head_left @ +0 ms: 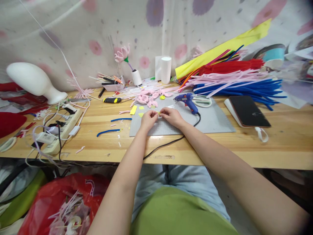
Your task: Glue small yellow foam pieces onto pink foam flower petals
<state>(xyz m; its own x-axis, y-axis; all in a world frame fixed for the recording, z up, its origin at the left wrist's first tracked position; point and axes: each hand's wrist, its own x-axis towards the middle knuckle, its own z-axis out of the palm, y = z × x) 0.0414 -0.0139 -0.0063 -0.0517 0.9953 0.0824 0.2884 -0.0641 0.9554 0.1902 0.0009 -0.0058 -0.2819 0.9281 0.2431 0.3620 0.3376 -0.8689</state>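
Observation:
Over the grey mat (212, 122), my left hand (149, 119) and my right hand (170, 117) meet, fingertips pinched together around a small yellow piece (159, 113). Its exact shape is mostly hidden by the fingers. Just beyond the hands lie pink fuzzy petals (144, 98) and a round yellow disc (162, 97). Left of my left hand are a yellow slip (133, 110) and smaller yellow scraps (141, 115). A blue glue gun (187, 101) rests beyond my right hand, its black cord (168, 143) passing under my right forearm.
Pipe cleaners in red (230, 67), pink (220, 78) and blue (242, 89) are piled at the back right, near white-handled scissors (202, 101). A phone (248, 111) lies right. Left are a utility knife (111, 100), a crowded power strip (64, 130) and a white mannequin head (31, 78).

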